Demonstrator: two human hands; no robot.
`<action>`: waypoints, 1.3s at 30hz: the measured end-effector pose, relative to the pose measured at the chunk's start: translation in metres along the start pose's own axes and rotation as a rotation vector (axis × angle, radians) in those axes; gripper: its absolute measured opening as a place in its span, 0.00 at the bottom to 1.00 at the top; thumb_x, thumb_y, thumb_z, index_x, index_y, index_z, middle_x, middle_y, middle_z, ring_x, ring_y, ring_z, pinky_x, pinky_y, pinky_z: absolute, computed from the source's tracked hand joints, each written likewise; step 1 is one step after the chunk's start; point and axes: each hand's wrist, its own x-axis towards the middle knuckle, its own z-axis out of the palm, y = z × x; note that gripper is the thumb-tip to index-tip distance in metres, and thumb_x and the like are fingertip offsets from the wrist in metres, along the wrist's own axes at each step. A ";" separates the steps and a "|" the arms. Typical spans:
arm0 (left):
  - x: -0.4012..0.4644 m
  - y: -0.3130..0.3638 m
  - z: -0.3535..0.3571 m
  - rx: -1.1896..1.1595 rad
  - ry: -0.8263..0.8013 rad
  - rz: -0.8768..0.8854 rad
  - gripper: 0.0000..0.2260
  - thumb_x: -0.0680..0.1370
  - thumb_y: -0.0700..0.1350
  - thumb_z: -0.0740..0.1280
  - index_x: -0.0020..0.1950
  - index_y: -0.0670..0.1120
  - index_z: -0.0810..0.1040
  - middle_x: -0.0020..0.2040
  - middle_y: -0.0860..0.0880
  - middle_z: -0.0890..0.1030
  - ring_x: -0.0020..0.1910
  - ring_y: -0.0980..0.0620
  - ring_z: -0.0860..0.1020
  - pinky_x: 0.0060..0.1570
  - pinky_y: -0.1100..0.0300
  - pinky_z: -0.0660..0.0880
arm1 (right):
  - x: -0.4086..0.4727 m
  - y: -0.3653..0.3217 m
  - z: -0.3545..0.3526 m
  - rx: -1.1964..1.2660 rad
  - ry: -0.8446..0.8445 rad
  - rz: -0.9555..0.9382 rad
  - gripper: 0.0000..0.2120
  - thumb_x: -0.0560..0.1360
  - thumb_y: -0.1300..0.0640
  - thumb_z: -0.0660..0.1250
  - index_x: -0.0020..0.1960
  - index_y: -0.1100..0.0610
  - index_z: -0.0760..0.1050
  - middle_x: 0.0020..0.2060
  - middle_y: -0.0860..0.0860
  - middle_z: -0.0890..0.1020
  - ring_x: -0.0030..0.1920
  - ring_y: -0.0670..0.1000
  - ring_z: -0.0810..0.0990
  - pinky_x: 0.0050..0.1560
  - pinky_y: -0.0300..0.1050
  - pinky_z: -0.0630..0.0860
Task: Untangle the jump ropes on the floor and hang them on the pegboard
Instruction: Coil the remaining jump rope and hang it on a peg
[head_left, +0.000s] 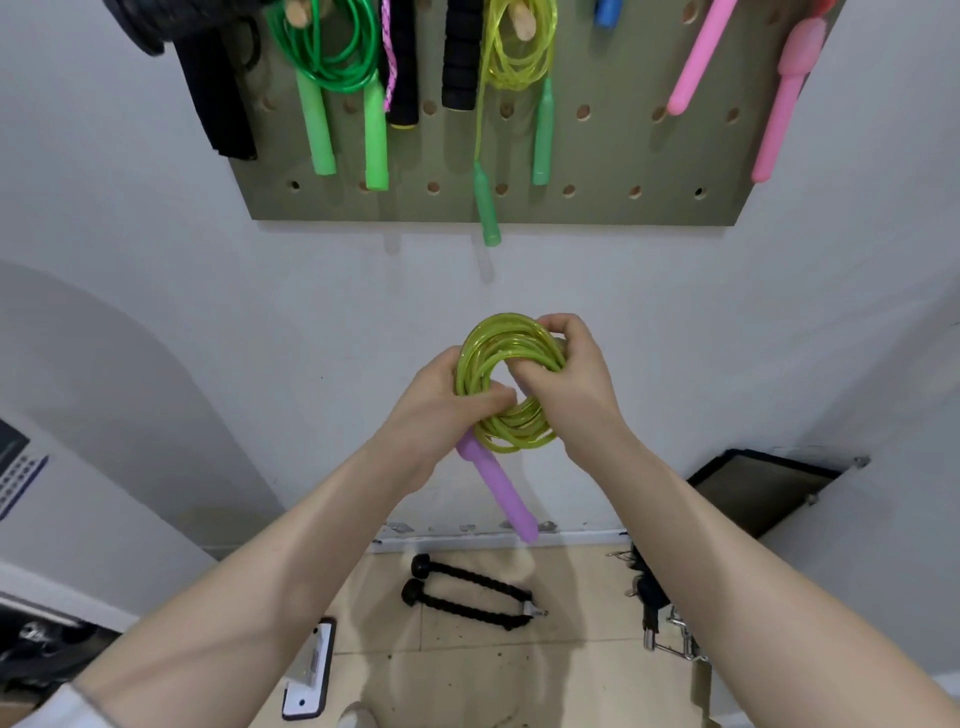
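I hold a coiled yellow-green jump rope (506, 332) in front of the wall, below the pegboard (597, 202). My left hand (441, 400) grips the coil's left side, with its thumb across the strands. My right hand (566, 374) grips the coil's right side, fingers curled through the loop. One purple handle (501, 488) hangs down from under my left hand. The other handle is hidden. On the pegboard hang a green rope (332, 57), a yellow rope with green handles (519, 57), black handles (460, 57) and pink handles (779, 104).
A black double-grip cable handle (467, 592) lies on the tiled floor by the wall. Metal clips and black straps (654, 613) lie to the right. A white device (311, 670) lies on the floor at left. A dark framed opening (763, 488) sits low on the right wall.
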 end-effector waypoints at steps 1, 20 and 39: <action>0.004 0.003 -0.005 -0.035 0.023 0.022 0.08 0.74 0.36 0.68 0.51 0.41 0.75 0.37 0.47 0.81 0.34 0.53 0.78 0.29 0.66 0.72 | 0.001 -0.001 0.006 0.089 0.012 0.031 0.12 0.71 0.62 0.67 0.51 0.51 0.70 0.35 0.51 0.77 0.34 0.48 0.75 0.37 0.43 0.74; 0.040 0.196 -0.147 0.453 -0.195 0.574 0.15 0.70 0.41 0.73 0.54 0.50 0.75 0.41 0.47 0.83 0.38 0.52 0.82 0.41 0.59 0.79 | 0.085 -0.186 0.053 -0.047 -0.581 -0.482 0.22 0.67 0.52 0.70 0.59 0.48 0.70 0.49 0.46 0.80 0.49 0.44 0.79 0.50 0.40 0.78; 0.052 0.336 -0.243 0.179 0.125 0.937 0.14 0.74 0.41 0.69 0.58 0.48 0.72 0.41 0.51 0.77 0.37 0.57 0.78 0.35 0.64 0.76 | 0.131 -0.389 0.126 -0.061 -0.087 -1.111 0.11 0.77 0.60 0.64 0.56 0.48 0.71 0.43 0.42 0.80 0.43 0.43 0.79 0.45 0.38 0.74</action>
